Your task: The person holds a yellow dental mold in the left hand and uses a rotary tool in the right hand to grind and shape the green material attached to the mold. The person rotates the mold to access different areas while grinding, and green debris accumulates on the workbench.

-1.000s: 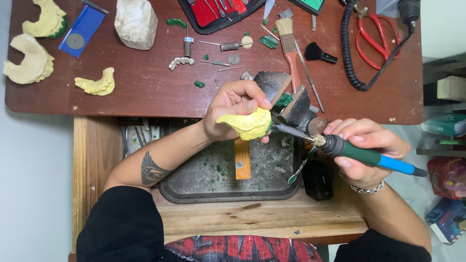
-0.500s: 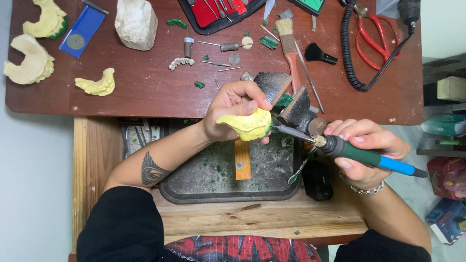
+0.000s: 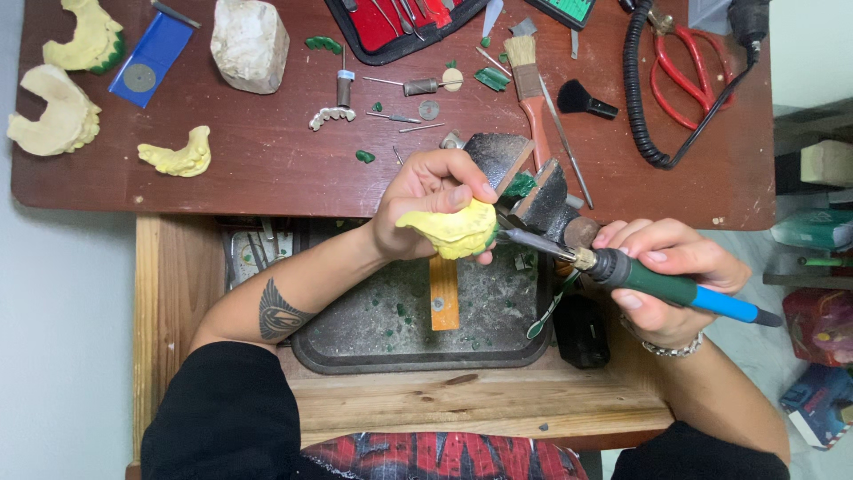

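— While the left hand (image 3: 425, 203) curls around that yellow dental cast (image 3: 453, 229), where exactly does the cast sit?

— Near the middle of the view, above the dark tray (image 3: 391, 342), with the thumb on top and the fingers wrapped behind it. It's pinched firmly.

— And the right hand (image 3: 668, 277)?

— At 3 o'clock from the cast, closed around a rotary handpiece (image 3: 662, 286) with a green and blue grip. Its metal tip points toward 9 o'clock and meets the cast's right edge.

— What lies under the cast?

— An orange wooden peg (image 3: 443, 293) runs toward 6 o'clock over the tray, which is speckled with green shavings.

— Anything on the red-brown bench (image 3: 267, 169)?

— Plenty. At 10 o'clock, 3 more casts: a pale one (image 3: 53, 117), a yellow and green one (image 3: 87, 37), and a small yellow one (image 3: 179, 156). A white stone block (image 3: 250, 43) sits at 11 o'clock. Toward 12 o'clock, a brush with a red handle (image 3: 530, 89); at 1 o'clock, a coiled black cord (image 3: 636, 89) and red scissors (image 3: 680, 67).
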